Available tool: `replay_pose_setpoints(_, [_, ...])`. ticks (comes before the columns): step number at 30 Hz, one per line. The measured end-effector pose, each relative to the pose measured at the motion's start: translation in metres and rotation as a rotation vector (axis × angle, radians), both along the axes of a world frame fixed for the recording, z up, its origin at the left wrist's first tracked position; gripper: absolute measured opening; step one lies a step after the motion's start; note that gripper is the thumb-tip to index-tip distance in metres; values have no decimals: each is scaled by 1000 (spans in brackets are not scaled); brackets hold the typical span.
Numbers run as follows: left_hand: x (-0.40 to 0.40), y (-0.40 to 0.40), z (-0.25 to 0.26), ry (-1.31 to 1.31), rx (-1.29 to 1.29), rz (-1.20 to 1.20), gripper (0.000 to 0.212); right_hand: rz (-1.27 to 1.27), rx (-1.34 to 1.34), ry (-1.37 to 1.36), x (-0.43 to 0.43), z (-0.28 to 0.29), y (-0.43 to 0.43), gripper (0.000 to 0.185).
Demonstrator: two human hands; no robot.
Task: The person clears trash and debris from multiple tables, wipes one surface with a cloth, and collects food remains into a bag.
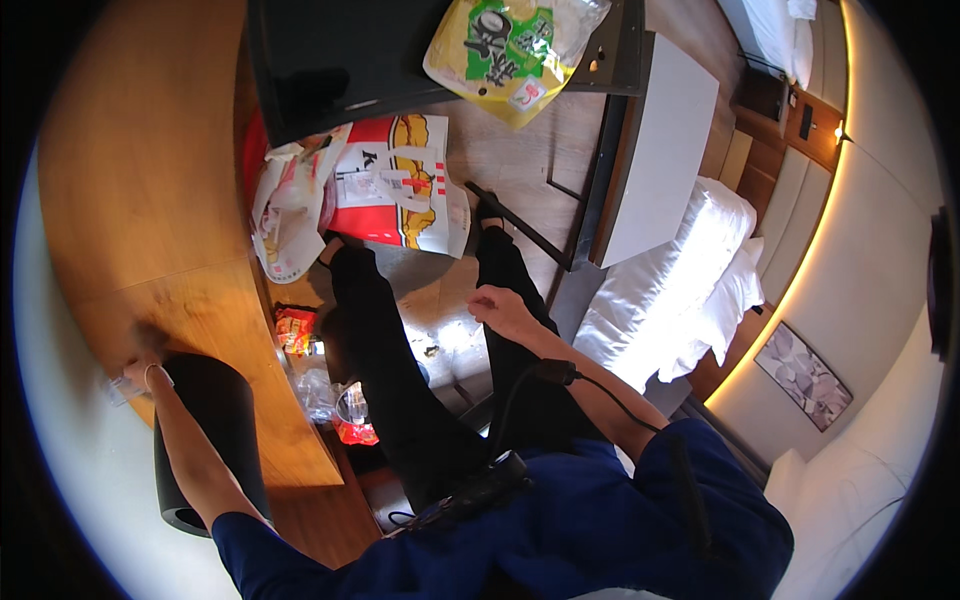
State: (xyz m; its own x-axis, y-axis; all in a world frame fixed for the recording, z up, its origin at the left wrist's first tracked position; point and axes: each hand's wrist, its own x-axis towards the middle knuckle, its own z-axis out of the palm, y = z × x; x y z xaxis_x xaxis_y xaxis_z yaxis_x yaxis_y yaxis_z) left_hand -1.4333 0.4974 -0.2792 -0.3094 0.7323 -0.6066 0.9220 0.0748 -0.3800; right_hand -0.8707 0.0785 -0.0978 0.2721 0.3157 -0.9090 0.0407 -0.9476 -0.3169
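Note:
At the far left my left hand [142, 373] reaches over the wooden desk top, beside a black cylindrical container [214, 420]. Its fingers are around a small clear object [120, 390], seemingly a glass or plastic cup; blur hides its exact shape. My right hand [501, 311] hovers above my right leg with curled fingers, and nothing shows in it. Ahead, a red and white paper carrier bag [375, 184] lies near my feet, next to an open white bag [289, 217] with wrappings in it. A yellow and green food packet [510, 56] rests on a black surface [337, 67].
Red packets [295, 330] and a crumpled clear plastic bag [316, 394] lie below the wooden desk [150, 187]. A grey-white table top [660, 150] on a dark metal frame stands right of the bags. Beyond it is a bed with white bedding [645, 285]. A cable hangs by my right arm.

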Motion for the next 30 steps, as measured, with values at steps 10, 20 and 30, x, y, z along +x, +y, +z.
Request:
replay_pose_setpoints(10, [-46,-5,-32,-66,64,83,38,-141,-84,53,-14,-11,-20,20])
replay_pose_setpoints(20, [-113,-2,-21,-88,289,153,41,-175,-148,112,-27,-16,-5,23])
replay_pose_setpoints(30, [73,-41,23,19,571,235,33,-219,-113,136,-33,-15,-6,19])
